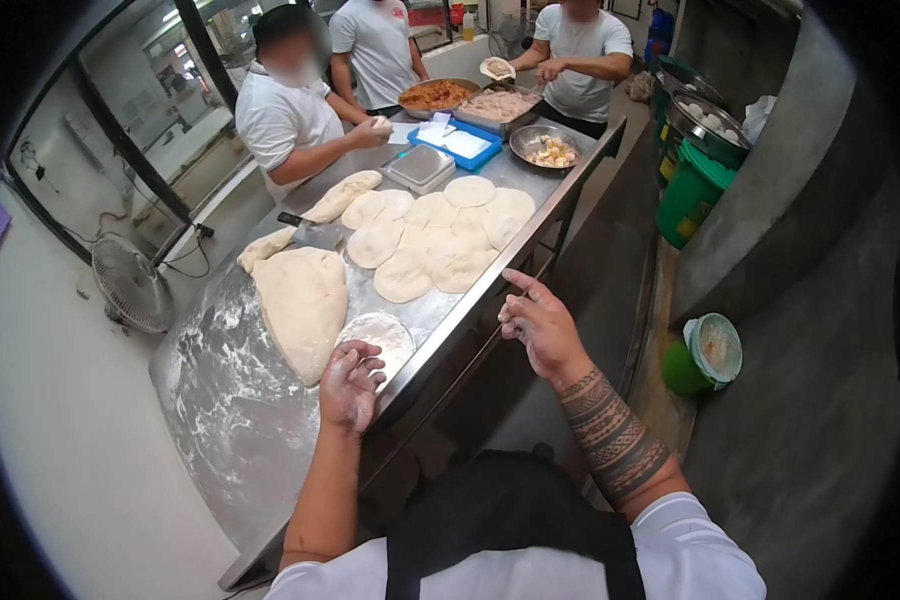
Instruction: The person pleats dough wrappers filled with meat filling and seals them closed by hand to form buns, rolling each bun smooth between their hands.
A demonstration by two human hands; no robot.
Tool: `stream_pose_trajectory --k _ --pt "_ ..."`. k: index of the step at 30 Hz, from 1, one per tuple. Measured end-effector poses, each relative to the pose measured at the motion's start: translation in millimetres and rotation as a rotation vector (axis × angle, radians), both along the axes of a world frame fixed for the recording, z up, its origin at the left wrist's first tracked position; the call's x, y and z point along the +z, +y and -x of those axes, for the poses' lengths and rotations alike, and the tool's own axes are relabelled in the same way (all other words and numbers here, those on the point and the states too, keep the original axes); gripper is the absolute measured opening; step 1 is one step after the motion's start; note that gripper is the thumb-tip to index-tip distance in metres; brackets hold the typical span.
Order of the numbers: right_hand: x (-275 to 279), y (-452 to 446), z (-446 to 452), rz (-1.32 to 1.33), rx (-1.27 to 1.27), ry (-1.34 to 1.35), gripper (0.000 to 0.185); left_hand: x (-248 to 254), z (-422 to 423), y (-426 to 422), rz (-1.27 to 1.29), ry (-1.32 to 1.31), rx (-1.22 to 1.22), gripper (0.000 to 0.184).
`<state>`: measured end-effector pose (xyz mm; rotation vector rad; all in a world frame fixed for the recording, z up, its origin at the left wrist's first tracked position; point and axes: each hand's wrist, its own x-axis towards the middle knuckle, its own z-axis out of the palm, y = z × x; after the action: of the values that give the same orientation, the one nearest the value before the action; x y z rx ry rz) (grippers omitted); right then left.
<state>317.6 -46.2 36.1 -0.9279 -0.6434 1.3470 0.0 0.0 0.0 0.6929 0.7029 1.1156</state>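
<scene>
My left hand (352, 385) is over the near edge of the steel table, beside a round container of flour (382, 338). Its fingers are loosely curled and apart, holding nothing. Past the table's edge, in the air, is my right hand (536, 330), its index finger stretched out and the others bent, with nothing in it. A large slab of dough (302, 308) lies left of the flour. Several flat dough rounds (440, 245) overlap farther back. A scraper (318, 233) with a black handle rests between slab and rounds, near a long dough roll (344, 196).
Three people stand at the far end near a pan of orange filling (436, 95), a tray of pale filling (498, 106), a blue tray (467, 145), a scale (418, 168) and a metal bowl (546, 150). Green buckets (692, 195) stand right; a fan (130, 283) is left.
</scene>
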Motion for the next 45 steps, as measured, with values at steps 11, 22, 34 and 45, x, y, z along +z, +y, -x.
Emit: stream_pose_trajectory --k 11,22,34,45 --pt "8 8 45 -0.048 -0.03 -0.006 0.048 -12 36 7 0.058 0.001 -0.032 0.019" --pt "13 6 60 -0.031 -0.018 -0.03 0.047 -15 33 1 0.073 -0.015 -0.06 0.019" --pt "1 30 24 0.048 -0.119 -0.017 0.043 -12 40 -3 0.064 0.043 -0.029 0.019" --pt "-7 168 -50 0.243 -0.253 0.001 0.025 -16 51 -5 0.067 0.003 0.035 0.019"
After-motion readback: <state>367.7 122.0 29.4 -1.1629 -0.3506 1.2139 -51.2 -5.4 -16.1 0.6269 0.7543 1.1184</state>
